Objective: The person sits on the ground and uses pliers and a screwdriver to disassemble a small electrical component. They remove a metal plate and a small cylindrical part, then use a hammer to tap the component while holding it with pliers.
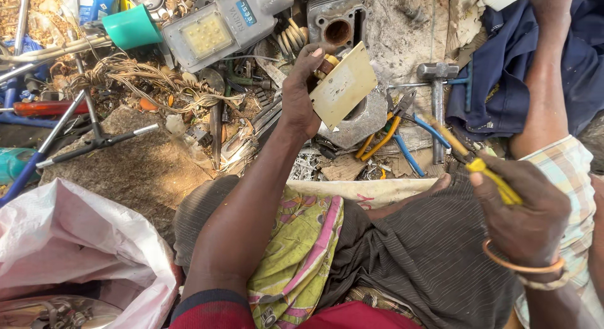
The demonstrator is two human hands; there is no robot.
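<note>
— So, the circuit board [343,87]?
— Left hand [299,96] clamped on its edge, held above the scrap. Prob light, stiff, brittle; grip by edges.
— Right hand [525,209]?
— Closed round yellow-handled pliers [481,165], over lap.

Clearance around the two hands: ground ahead crowded, lap open.

Left hand [299,96] sits hemmed in: LED lamp housing [217,30] and engine cylinder [336,24] just beyond, tangled wire [145,80] to its left, pliers [387,131] and hammer [438,102] to its right. Right hand [525,209] has open room over the dark striped cloth [428,253]; another person's arm [547,83] blocks the far right. Bare stone slab [135,168] offers passage; white sack [82,247] closes the lower left.
</note>
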